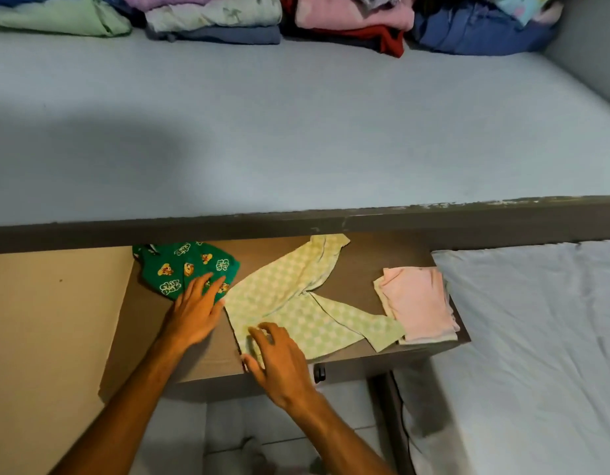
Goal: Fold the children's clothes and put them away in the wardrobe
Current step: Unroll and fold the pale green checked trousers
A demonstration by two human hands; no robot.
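A pair of light green checked children's trousers (303,296) lies spread on a brown pull-out surface (152,330), legs apart. My right hand (279,358) rests flat on its waist end near the front edge, fingers apart. My left hand (197,310) lies flat with its fingers on the edge of a dark green printed garment (183,265), which is bunched to the left of the trousers. A folded pink garment (420,299) sits at the right end of the surface.
Beyond the surface runs a bed with a pale blue sheet (296,125). Stacks of folded clothes (331,18) line its far side. A lower mattress (536,337) lies to the right. A beige panel (49,330) stands at left, tiled floor (248,433) below.
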